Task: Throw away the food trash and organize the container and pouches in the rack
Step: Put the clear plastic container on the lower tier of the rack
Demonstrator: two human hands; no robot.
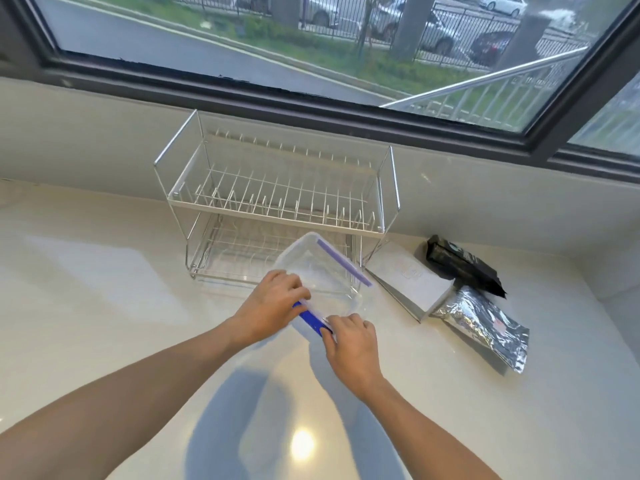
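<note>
Counter: pale glossy worktop under a big window, head view only; glare spot at 6 o'clock.
Rack: two-tier wire rack at 12 o'clock against the wall, both tiers bare as far as visible.
Container: clear plastic box with blue clips, at frame centre, just in front of the rack's lower tier, tilted; can't tell if it rests on the counter or is lifted.
Left hand: left hand curled over the near-left rim, fingers pressed on the lid edge by the blue clip.
Right hand: right hand pinching the same clip's near end, thumb and fingers closed on it.
Pouches: black pouch, silver foil pouch and white flat pack at 3 o'clock, lying flat, touching or overlapping each other, well apart from the hands.
Risk 1: clip half-latched; lid could pop when the box is pushed into the tier.
Risk 2: far edge is near the lower tier's front wire; shoving it in tilted could snag and drag the light rack.
Risk 3: glossy top plus smooth plastic, so the box may skid under one-sided clip pressure.
Risk 4: trash bin not in view; contents of box unclear, looks empty.
</note>
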